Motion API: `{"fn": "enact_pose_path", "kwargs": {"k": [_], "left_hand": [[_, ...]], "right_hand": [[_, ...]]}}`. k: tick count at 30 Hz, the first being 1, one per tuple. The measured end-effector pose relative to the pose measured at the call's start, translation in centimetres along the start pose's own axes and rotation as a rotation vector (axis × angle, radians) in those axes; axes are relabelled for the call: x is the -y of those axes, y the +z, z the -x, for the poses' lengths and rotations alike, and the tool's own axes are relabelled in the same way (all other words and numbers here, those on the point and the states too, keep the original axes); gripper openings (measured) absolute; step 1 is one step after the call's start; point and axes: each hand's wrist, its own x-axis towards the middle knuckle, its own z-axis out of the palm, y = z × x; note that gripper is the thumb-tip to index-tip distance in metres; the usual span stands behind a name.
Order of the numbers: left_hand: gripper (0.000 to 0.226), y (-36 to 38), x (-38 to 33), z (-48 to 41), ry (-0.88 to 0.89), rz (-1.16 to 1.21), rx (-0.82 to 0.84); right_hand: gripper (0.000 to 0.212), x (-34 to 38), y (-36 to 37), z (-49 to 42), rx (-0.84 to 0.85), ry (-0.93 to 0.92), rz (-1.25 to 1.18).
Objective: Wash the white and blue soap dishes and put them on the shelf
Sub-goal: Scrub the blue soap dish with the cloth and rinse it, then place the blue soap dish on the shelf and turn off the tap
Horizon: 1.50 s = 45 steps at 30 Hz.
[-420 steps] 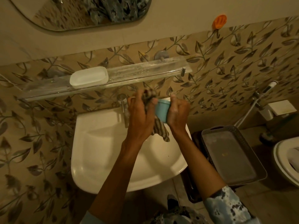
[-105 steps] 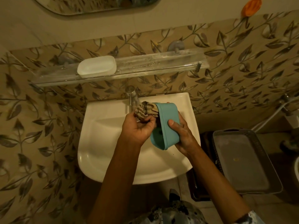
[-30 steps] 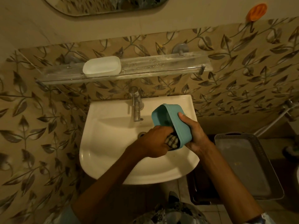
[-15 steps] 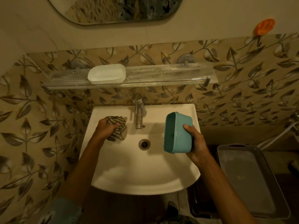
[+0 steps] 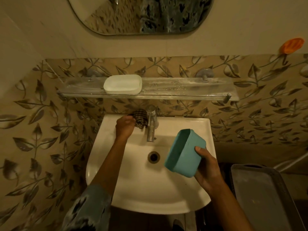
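Note:
My right hand [image 5: 207, 170] grips the blue soap dish [image 5: 184, 153], tilted on its side over the right part of the white sink [image 5: 133, 194], its hollow facing left. The white soap dish [image 5: 122, 84] stands upright on the left half of the glass shelf [image 5: 183, 90] above the sink. My left hand [image 5: 124, 126] rests at the sink's back rim, left of the tap [image 5: 151, 124], with its fingers closed on a striped cloth [image 5: 139, 119] that lies bunched against the tap.
A grey plastic tray [image 5: 266, 197] sits to the right of the sink. An oval mirror [image 5: 141, 14] hangs above the shelf. An orange holder [image 5: 291, 45] sticks to the wall at the upper right. The drain [image 5: 153, 157] lies in the basin's middle.
My left hand took the cloth out of the blue dish and carried it to the sink's back rim beside the tap. The blue dish stayed in my right hand, moved slightly right.

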Motion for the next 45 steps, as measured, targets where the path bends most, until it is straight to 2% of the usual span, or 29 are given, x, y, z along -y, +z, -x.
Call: {"fn": "enact_pose_path", "kwargs": {"k": [4,10,12,14,17,20,25,29,36,45], "left_hand": [[0.011,-1.0,1.5,7.4,0.066,0.168,0.150],[0.021,-2.6,0.5,14.5,0.134,0.378,0.339],[0.039,-3.7,-0.5,15.4,0.228,0.381,0.371],[0.050,-4.7,-1.8,15.6,0.301,0.357,0.348],[0.050,-5.6,-4.2,15.2,0.378,0.395,0.273],[0.049,-6.2,-6.6,14.0,0.471,0.395,0.246],[0.060,-6.0,-10.8,11.7,0.622,0.306,0.185],[0.071,-5.6,-14.1,9.6,0.684,0.214,0.091],[0.053,-4.5,-15.7,7.4,0.781,0.043,0.057],[0.058,-3.0,-14.5,6.6,0.746,-0.143,-0.053]], "right_hand": [[0.111,0.2,2.3,-0.7,0.042,-0.061,-0.061],[0.112,0.6,6.1,-1.3,0.072,-0.265,0.104],[0.114,0.9,7.0,-1.2,0.093,-0.319,0.195],[0.107,1.3,7.6,-1.2,0.092,-0.379,0.336],[0.084,3.0,8.3,-1.3,0.058,-0.527,0.615],[0.081,5.9,9.7,-1.2,0.039,-0.662,0.823],[0.078,10.2,12.3,-2.2,0.018,-0.797,0.999],[0.076,12.4,14.1,-3.9,0.014,-0.820,1.028],[0.059,13.1,15.1,-5.9,0.022,-0.831,1.049],[0.054,12.7,13.7,-7.5,-0.024,-0.755,1.117]]}}
